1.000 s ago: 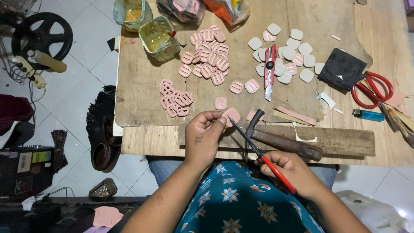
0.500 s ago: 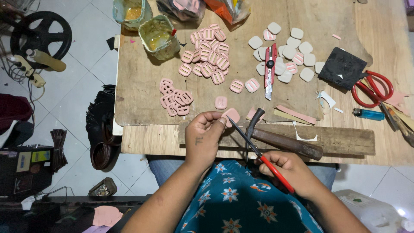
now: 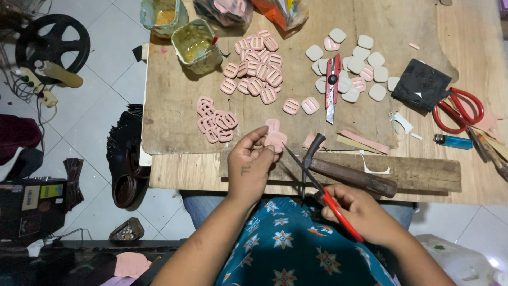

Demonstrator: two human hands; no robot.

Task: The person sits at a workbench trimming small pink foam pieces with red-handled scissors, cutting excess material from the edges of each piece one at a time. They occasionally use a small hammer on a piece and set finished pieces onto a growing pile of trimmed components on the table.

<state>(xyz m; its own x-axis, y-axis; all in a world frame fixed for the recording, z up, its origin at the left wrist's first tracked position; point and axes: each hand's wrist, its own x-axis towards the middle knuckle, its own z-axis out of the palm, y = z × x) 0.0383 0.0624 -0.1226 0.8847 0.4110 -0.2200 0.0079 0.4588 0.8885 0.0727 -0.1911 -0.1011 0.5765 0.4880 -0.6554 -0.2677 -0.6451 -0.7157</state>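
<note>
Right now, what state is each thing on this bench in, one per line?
left hand: pinching a pink piece
right hand: gripping red-handled scissors, blades open
red scissors: lying unused
utility knife: lying among the pieces
glue tub: uncovered
hammer: lying flat

Clear plastic bags (image 3: 248, 9) at board's far edge, pink and orange contents; dark box, yellow label (image 3: 30, 197), on floor left.
</note>
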